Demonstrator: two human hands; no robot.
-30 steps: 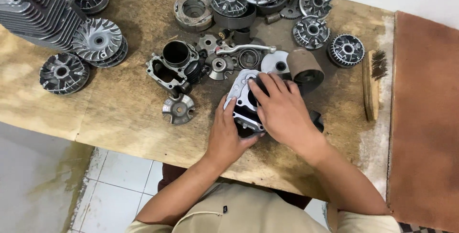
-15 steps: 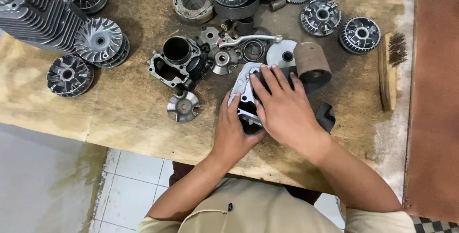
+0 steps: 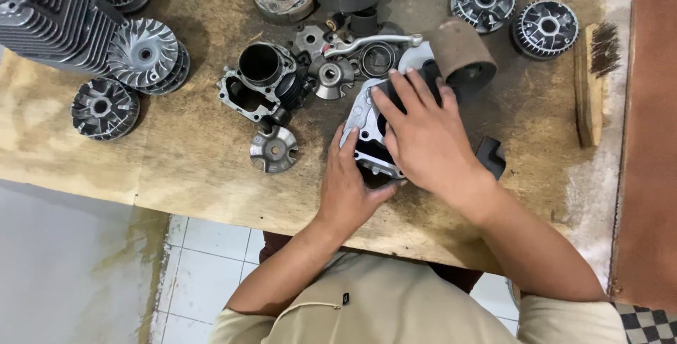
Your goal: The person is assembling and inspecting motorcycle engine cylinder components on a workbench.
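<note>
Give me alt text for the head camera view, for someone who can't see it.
Both bare hands, left hand and right hand, press on a grey cast-metal engine part lying on a worn wooden workbench. Round finned metal pulley discs, a dark metal cylinder block and a wooden-handled brush lie around it.

No packages, labels, signs or screens show anywhere in this view; around the fingers lie only bare metal parts with no wrapping, tag or display.
</note>
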